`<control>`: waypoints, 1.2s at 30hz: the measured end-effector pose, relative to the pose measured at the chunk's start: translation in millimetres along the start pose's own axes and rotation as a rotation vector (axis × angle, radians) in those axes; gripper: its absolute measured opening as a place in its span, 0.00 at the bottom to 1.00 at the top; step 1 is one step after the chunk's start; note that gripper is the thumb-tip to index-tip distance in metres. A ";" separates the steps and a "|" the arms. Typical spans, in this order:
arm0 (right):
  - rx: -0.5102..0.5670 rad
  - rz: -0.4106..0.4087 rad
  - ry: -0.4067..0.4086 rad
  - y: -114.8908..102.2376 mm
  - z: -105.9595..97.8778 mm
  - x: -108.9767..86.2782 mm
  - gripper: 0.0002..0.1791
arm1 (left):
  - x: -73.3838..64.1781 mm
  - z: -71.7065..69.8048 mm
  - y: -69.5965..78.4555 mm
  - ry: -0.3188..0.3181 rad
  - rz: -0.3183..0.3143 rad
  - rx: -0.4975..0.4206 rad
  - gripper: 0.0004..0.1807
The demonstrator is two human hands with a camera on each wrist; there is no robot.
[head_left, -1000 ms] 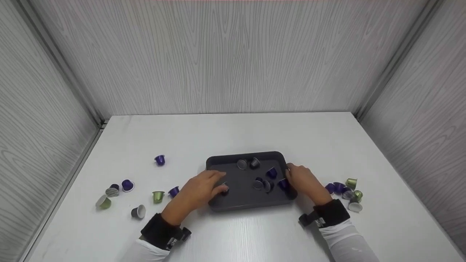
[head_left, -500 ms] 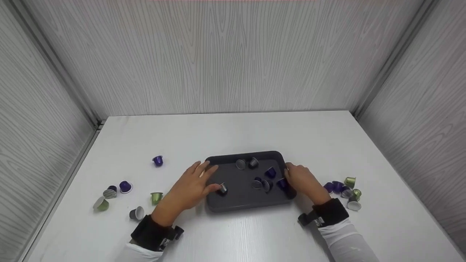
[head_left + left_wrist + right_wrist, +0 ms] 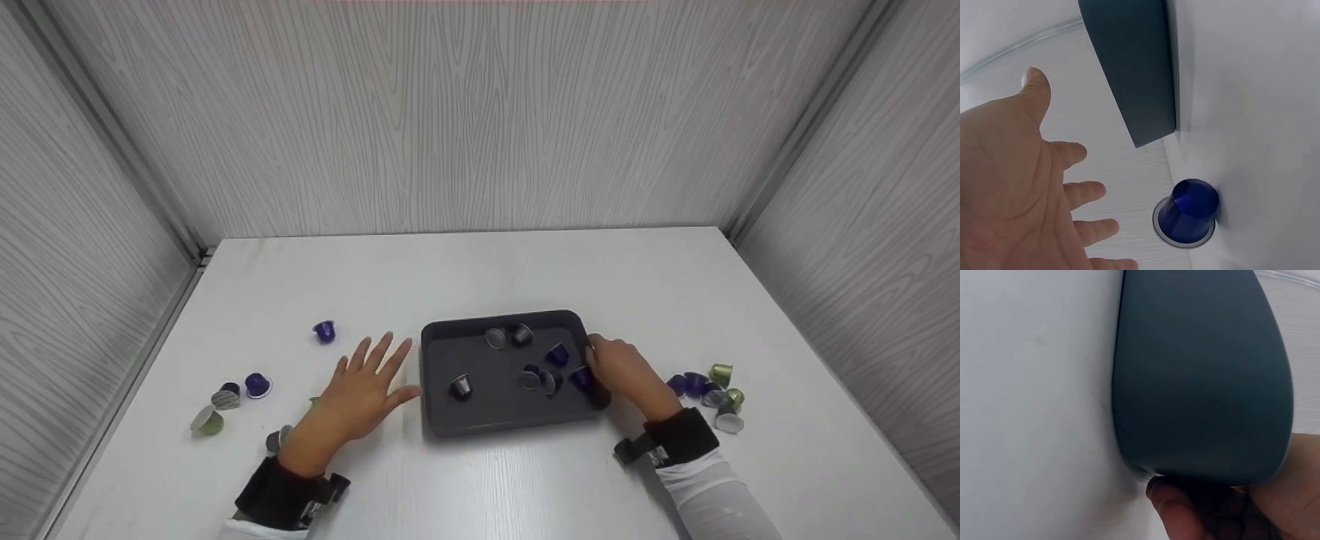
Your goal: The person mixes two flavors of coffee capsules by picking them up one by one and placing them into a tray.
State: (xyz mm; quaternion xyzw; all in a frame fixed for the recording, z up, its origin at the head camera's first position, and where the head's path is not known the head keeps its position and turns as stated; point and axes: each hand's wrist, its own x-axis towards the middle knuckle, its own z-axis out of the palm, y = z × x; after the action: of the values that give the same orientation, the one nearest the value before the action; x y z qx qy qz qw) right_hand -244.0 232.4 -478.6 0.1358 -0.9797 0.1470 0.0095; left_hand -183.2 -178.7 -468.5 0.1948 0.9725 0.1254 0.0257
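My left hand [image 3: 352,397] is held over the table just left of the dark grey tray [image 3: 487,431], fingers spread and holding nothing. In the left wrist view its palm faces a blue coffee capsule [image 3: 1190,214] beside the tray. My right hand [image 3: 626,375] grips the tray's right side; in the right wrist view its fingers [image 3: 1179,514] curl against the end wall. Inside the tray a black capsule [image 3: 461,387] lies at the left. Grey capsules [image 3: 523,335] sit near the back, and several blue ones [image 3: 557,355] toward the right.
Loose capsules lie left on the white table [image 3: 480,270]: a blue one [image 3: 325,331], another blue one [image 3: 257,385], a green one [image 3: 208,421], and a grey one [image 3: 277,439] partly behind my left wrist. A mixed cluster with green capsules [image 3: 721,374] lies right. Panels [image 3: 480,120] enclose the table.
My left hand has let go of the black capsule inside the tray and drawn back left, its fingers spreading. My right hand has stayed on the tray's right side.
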 end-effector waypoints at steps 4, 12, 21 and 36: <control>0.002 -0.002 -0.004 0.5 1.1 -0.4 0.15 | -5.2 -3.5 -8.0 -0.060 -0.046 -0.044 0.45; -0.014 -0.027 0.025 3.5 4.6 -0.5 0.15 | -8.5 -8.9 -23.5 -0.157 -0.120 -0.133 0.51; -0.025 -0.035 0.040 5.0 4.2 0.3 0.15 | -11.1 -10.6 -34.9 -0.193 -0.133 -0.096 0.46; -0.030 -0.024 0.027 1.5 2.6 0.3 0.16 | -11.3 -10.4 -34.7 -0.078 -0.017 -0.054 0.21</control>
State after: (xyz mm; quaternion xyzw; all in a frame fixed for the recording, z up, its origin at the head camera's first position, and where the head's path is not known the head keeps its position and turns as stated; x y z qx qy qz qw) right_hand -244.6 232.9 -481.4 0.1453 -0.9799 0.1338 0.0265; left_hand -186.8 -216.5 -467.2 0.1904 0.9687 0.1435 0.0697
